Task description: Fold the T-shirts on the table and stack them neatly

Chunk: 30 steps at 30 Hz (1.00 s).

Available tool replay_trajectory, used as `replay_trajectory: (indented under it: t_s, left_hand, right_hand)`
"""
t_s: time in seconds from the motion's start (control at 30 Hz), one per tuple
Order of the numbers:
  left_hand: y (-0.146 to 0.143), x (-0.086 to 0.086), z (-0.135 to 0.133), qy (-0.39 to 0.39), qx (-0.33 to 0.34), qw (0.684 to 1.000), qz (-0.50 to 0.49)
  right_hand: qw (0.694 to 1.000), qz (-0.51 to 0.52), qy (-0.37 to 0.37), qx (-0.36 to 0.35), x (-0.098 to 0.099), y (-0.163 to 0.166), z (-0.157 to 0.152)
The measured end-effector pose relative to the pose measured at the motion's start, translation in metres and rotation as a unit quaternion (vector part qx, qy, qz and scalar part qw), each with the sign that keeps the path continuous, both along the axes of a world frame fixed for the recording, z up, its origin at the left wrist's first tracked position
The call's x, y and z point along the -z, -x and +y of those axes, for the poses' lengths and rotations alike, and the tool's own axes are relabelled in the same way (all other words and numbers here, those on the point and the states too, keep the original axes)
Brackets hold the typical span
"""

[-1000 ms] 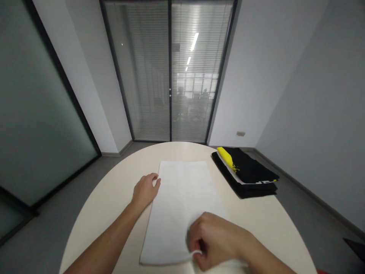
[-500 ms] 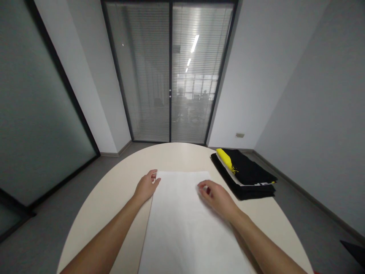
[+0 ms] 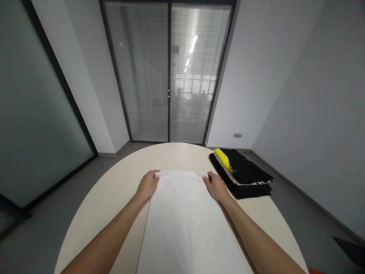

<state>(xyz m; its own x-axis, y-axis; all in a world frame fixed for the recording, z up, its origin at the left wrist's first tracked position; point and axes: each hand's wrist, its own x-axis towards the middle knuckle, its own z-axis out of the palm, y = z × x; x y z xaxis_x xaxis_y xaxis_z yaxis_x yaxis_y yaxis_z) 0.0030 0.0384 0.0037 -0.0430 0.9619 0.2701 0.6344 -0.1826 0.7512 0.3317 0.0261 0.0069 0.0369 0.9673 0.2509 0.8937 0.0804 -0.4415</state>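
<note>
A long strip of white cloth [image 3: 185,220], looking like a folded garment, lies lengthwise on the round table [image 3: 114,190]. Its near end runs out of view at the bottom. My left hand [image 3: 148,184] pinches the far left corner between thumb and fingers. At the far right corner, my right hand [image 3: 215,185] is closed on the cloth in the same way. The far edge between the hands looks slightly raised and a little wrinkled.
To the right, a stack of folded black clothes [image 3: 248,171] with a yellow piece [image 3: 222,158] sits near the table's edge. Beyond the table stands a glass door [image 3: 169,76] with blinds. A dark pointed object [image 3: 349,247] shows at the lower right.
My right hand has moved from above the cloth to its far right corner and taken hold. My left hand has closed on the left corner. The far edge has lifted slightly.
</note>
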Motion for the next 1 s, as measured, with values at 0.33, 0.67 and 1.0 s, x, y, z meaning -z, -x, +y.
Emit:
replay_trajectory:
  t_s: [0.33,0.67,1.0]
  left_hand:
    - [-0.008,-0.027,-0.026,0.105,0.003,0.974,-0.201]
    - [-0.002,-0.035,-0.039,0.203,0.044,0.898,-0.388]
    - [-0.007,-0.052,-0.033,-0.026,0.057,0.902,-0.428]
  right_hand:
    - [0.989,0.13,-0.028,-0.064,-0.035,-0.005,-0.023]
    - [0.894,0.428,0.106,-0.079,-0.028,-0.01,-0.033]
    - [0.887,0.421,-0.033,-0.189,-0.043,-0.003,-0.034]
